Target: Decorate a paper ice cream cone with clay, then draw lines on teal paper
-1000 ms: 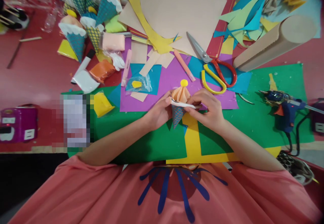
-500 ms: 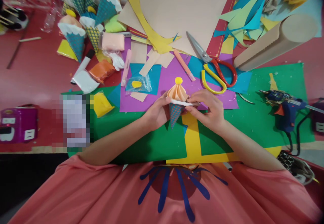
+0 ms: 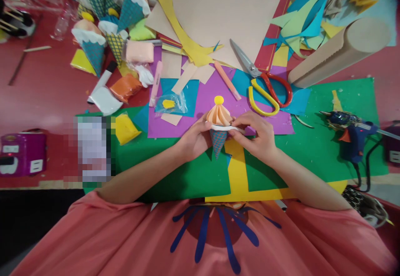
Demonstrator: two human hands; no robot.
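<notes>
A craft ice cream cone (image 3: 218,140) with a blue and red patterned body stands point down between my hands. Its top is a peach ribbed swirl (image 3: 219,115) with a yellow ball (image 3: 219,100) on it. My left hand (image 3: 196,138) is closed around the cone's left side, thumb at the rim. A white clay strip (image 3: 223,128) runs along the rim under the swirl, its free end stretching to the right. My right hand (image 3: 258,136) pinches this strip at the cone's right side between thumb and fingers.
Scissors (image 3: 254,70) lie beyond my right hand, with a glue gun (image 3: 354,134) farther right. A paper roll (image 3: 340,53) rests behind it. Finished cones (image 3: 90,45) and clay packets (image 3: 126,88) fill the back left. Green sheets (image 3: 184,176) cover the table in front of me.
The cone has tilted slightly, its tip shifting to the right and the yellow ball a little left. My hands keep their holds, almost in place.
</notes>
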